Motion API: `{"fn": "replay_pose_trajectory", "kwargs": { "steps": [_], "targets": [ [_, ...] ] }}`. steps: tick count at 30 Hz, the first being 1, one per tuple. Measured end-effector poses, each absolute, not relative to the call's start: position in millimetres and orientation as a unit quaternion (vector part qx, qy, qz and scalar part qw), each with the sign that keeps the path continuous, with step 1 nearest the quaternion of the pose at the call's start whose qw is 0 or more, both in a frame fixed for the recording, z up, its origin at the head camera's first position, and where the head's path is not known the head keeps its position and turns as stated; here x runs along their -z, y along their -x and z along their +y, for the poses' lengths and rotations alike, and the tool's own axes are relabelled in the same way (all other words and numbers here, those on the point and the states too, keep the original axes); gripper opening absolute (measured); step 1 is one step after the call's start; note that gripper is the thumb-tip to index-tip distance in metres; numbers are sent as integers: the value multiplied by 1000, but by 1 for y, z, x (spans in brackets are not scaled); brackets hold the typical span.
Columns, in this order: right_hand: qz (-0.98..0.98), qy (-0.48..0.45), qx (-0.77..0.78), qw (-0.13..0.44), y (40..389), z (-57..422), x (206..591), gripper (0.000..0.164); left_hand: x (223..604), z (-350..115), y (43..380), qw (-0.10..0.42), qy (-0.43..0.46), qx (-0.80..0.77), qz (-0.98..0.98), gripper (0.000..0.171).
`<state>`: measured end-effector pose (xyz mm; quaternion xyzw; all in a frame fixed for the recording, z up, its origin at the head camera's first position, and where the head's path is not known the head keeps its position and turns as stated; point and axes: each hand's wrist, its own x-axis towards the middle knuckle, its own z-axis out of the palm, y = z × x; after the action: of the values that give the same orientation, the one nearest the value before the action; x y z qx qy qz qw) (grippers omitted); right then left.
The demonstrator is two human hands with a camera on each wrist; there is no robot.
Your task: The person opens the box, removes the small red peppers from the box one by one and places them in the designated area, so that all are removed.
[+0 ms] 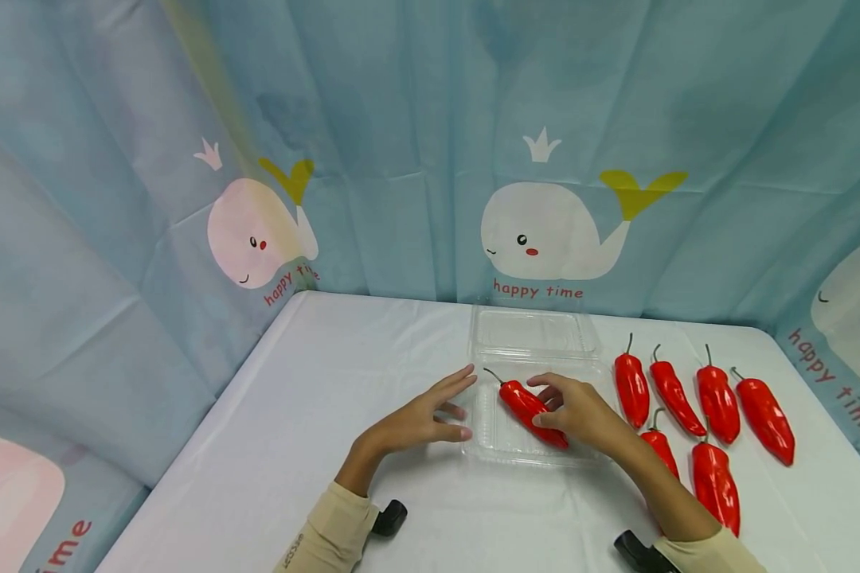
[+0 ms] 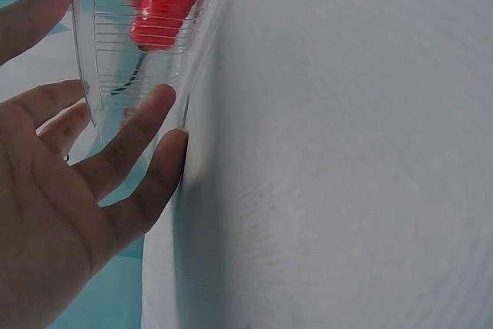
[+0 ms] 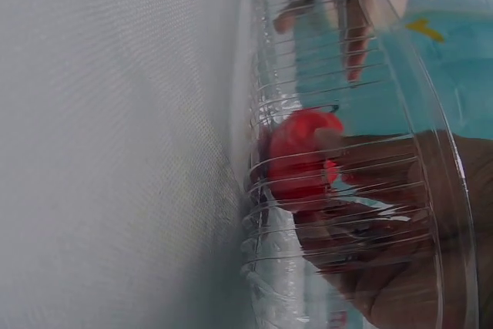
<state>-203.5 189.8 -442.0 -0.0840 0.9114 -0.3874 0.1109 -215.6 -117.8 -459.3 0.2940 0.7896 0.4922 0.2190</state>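
A clear plastic clamshell box (image 1: 493, 438) lies unfolded on the white table, its lid (image 1: 533, 331) at the far side. Inside its near half is a red chili pepper (image 1: 521, 404), slanted with its green stem toward the far left. My right hand (image 1: 579, 410) reaches in over the right side and pinches the pepper between thumb and fingers; the right wrist view shows this through the ribbed wall (image 3: 370, 190). At the box's left edge, my left hand (image 1: 423, 418) has its fingers spread, with fingertips (image 2: 163, 98) right at the clear wall in the left wrist view.
Several more red peppers (image 1: 718, 404) lie on the table to the right of the box, some partly hidden by my right forearm. A blue curtain (image 1: 401, 231) with whale prints hangs behind the table (image 1: 258, 477) and along its sides.
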Motion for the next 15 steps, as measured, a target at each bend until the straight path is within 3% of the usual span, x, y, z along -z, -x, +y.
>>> {"fn": "replay_pose_trajectory", "kwargs": {
  "steps": [15],
  "targets": [
    [912, 84, 390, 95, 197, 199, 435, 70, 459, -118, 216, 218, -296, -492, 789, 89]
  ]
}}
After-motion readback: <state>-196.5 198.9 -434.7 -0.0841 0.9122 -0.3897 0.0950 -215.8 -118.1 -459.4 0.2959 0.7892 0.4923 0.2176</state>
